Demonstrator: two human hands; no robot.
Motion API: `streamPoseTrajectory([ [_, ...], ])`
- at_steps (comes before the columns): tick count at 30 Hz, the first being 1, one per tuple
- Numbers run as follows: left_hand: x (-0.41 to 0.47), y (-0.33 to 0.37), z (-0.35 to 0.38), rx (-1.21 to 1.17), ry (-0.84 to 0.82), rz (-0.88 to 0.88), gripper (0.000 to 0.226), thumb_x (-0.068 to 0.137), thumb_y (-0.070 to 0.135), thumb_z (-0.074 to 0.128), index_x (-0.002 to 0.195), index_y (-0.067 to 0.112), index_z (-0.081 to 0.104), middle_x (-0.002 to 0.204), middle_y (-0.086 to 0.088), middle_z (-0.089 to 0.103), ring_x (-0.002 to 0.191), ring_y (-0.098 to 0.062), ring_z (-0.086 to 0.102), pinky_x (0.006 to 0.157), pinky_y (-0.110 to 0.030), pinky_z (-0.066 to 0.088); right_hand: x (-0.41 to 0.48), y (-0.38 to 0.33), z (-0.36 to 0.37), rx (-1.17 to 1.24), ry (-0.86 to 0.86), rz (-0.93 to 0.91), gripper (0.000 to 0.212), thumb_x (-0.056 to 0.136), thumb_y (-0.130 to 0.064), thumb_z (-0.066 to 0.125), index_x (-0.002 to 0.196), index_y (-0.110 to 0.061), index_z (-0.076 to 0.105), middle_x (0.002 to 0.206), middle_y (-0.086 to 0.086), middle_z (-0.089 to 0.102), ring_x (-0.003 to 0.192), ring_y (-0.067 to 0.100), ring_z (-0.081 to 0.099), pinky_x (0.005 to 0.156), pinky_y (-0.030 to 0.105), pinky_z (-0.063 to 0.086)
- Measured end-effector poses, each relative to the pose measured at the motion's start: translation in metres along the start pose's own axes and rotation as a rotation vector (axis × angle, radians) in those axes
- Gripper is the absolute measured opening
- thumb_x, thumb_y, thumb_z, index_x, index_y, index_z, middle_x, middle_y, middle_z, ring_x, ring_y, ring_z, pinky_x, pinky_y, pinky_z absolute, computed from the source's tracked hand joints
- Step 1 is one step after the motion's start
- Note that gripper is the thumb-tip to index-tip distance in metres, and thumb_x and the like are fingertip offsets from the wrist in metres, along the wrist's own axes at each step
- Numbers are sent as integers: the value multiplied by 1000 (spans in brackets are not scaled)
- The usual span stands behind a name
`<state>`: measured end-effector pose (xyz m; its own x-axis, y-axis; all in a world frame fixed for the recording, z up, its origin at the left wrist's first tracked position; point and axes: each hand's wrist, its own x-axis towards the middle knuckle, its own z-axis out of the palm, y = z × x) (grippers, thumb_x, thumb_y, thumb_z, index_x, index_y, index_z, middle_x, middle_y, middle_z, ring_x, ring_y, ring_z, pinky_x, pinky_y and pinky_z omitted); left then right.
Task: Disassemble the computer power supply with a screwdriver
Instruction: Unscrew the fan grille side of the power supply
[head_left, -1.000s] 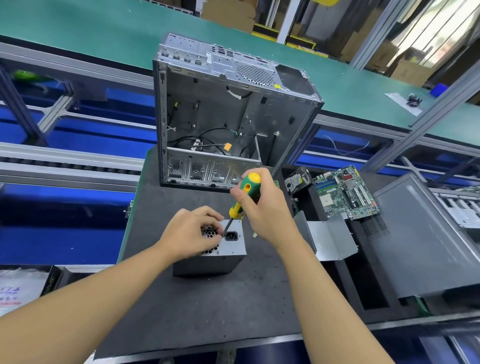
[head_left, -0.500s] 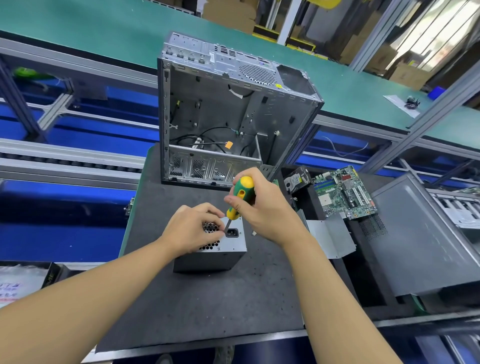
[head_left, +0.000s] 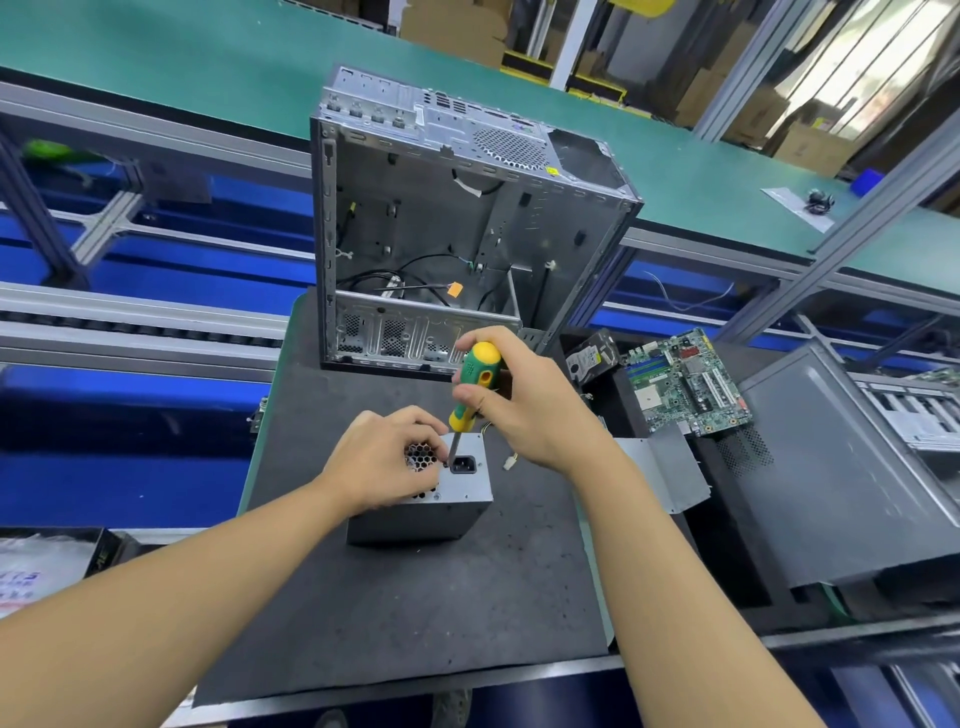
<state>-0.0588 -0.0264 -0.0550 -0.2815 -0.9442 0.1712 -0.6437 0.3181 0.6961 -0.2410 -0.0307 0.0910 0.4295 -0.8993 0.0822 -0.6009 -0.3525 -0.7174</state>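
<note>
The boxy grey metal power supply stands on end on the dark foam-covered surface, its top face turned up with a honeycomb vent and a black mains socket. Our left hand lies over that top face, fingers curled down over the vent and clasping the box. Our right hand is wrapped round the green and yellow handle of the screwdriver, which stands nearly upright with a slight tilt. Its thin steel shaft runs down to the top face just beside the socket, close to our left fingertips. We cannot tell whether the tip sits in a screw.

A small white plug on thin wires lies on the surface just right of the power supply. Behind the power supply stands an open, gutted silver computer case, with black cables and an orange tag loose inside. To the right of the power supply lies a bent grey sheet-metal bracket. Beyond the bracket we see a green motherboard, with a black hard drive at its left. Further right rests a large grey metal side panel. Far behind the power supply, past the case, runs a green conveyor belt
</note>
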Motion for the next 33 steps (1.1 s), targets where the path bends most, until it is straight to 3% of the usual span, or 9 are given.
streamPoseTrajectory([
  [8, 0, -1, 2, -37, 32, -20, 5, 72, 55, 60, 66, 54, 62, 101, 39, 58, 80, 10, 55, 88, -30, 41, -3, 5, 0, 61, 60, 7, 27, 94, -24, 66, 111, -35, 49, 94, 2, 67, 83, 24, 68, 75, 50, 57],
  [15, 2, -6, 3, -43, 15, -39, 7, 79, 48, 77, 84, 43, 78, 105, 40, 59, 91, 7, 60, 93, -34, 46, -4, 6, -2, 45, 49, 7, 26, 95, -25, 65, 112, -36, 48, 94, 0, 66, 84, 22, 67, 75, 48, 57],
  [22, 0, -7, 3, -38, 10, -2, 6, 87, 32, 76, 90, 33, 81, 105, 37, 59, 83, 5, 58, 90, -36, 47, -4, 7, 2, 35, 47, -10, 26, 94, -24, 65, 111, -34, 48, 94, 0, 65, 83, 23, 67, 75, 48, 57],
  [30, 1, -5, 3, -68, 27, -26, 4, 86, 32, 77, 89, 33, 80, 108, 30, 65, 87, -5, 66, 92, -40, 47, -6, 9, 0, 13, 57, -31, 25, 95, -25, 64, 113, -33, 47, 96, 0, 66, 84, 20, 66, 77, 46, 56],
  [33, 1, -6, 3, -78, 25, -35, 4, 85, 33, 78, 89, 34, 81, 108, 29, 66, 90, -2, 65, 93, -40, 47, -6, 9, -1, 12, 57, -25, 25, 95, -25, 64, 112, -33, 47, 96, -1, 65, 84, 18, 66, 77, 45, 56],
])
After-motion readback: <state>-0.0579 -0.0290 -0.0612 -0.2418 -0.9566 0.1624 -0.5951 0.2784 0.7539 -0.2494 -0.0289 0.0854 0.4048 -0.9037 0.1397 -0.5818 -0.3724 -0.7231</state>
